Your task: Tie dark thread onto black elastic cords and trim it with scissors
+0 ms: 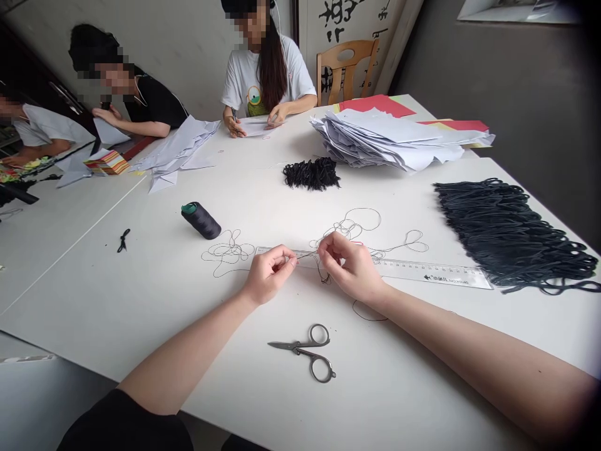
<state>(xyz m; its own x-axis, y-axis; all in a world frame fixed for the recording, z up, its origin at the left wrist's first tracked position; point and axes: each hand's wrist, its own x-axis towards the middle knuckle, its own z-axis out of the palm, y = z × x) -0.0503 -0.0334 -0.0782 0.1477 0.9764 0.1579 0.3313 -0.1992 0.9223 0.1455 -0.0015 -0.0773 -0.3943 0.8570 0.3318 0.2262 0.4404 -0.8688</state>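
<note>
My left hand (pixel 268 274) pinches a thin dark thread (pixel 307 255) between thumb and fingertips. The same short stretch of thread runs to my right hand (pixel 350 266), whose fingers are also closed on it. Under and behind both hands lies a clear ruler (pixel 422 274). Loose loops of thread (pixel 228 250) spread over the table on both sides of the hands. A dark spool (pixel 201 220) with a green end lies beyond my left hand. Nearer to me are metal scissors (pixel 305 352), their handles apart and tip pointing left.
A bundle of black cords (pixel 511 232) lies at the right, a smaller black bundle (pixel 312 173) farther back. Behind it are stacked white papers (pixel 385 141). A small black knot (pixel 123 240) lies left on the white table (pixel 225 401). Several people sit across the table.
</note>
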